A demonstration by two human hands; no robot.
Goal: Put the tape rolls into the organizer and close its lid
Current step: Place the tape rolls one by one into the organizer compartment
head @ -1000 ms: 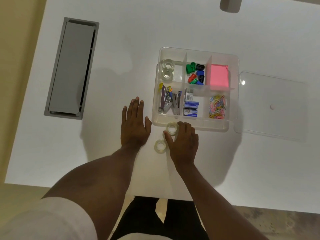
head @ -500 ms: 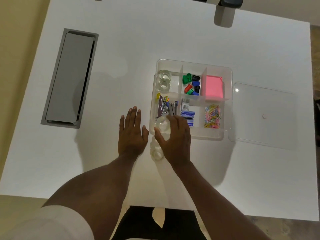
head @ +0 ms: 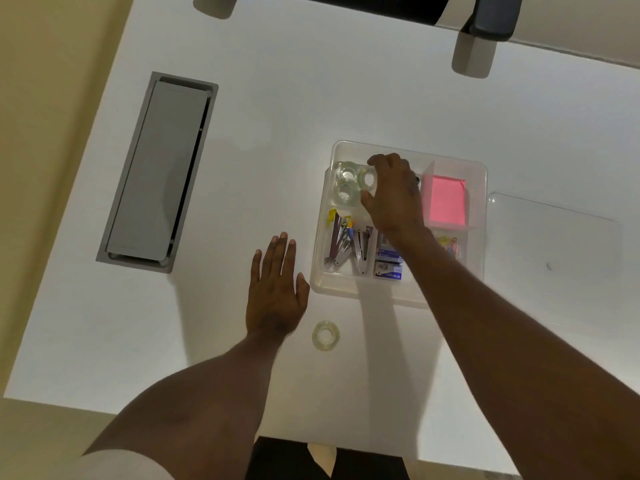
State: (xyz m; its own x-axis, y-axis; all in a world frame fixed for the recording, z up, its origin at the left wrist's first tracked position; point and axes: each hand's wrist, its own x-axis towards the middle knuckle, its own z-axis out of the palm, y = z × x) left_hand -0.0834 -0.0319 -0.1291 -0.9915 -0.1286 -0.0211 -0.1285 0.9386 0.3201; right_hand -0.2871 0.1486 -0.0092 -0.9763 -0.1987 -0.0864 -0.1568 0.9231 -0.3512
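The clear organizer (head: 479,237) sits open on the white table. Two clear tape rolls (head: 346,183) lie in its far-left compartment. My right hand (head: 393,192) reaches over the organizer and holds a third tape roll (head: 367,178) upright at that compartment's right side. One more tape roll (head: 325,335) lies flat on the table in front of the organizer. My left hand (head: 275,289) rests flat on the table, fingers spread, just left of the organizer. The clear lid (head: 554,244) lies on the table to the organizer's right.
Other compartments hold staplers (head: 348,244), staple boxes (head: 388,268), pink sticky notes (head: 446,200) and paper clips (head: 452,245). A grey cable hatch (head: 157,171) is set into the table at the left. A chair (head: 491,15) stands beyond the far edge.
My right hand lifted one tape roll from the table's front and carried it forward over the organizer to the far-left compartment. My left hand stayed flat.
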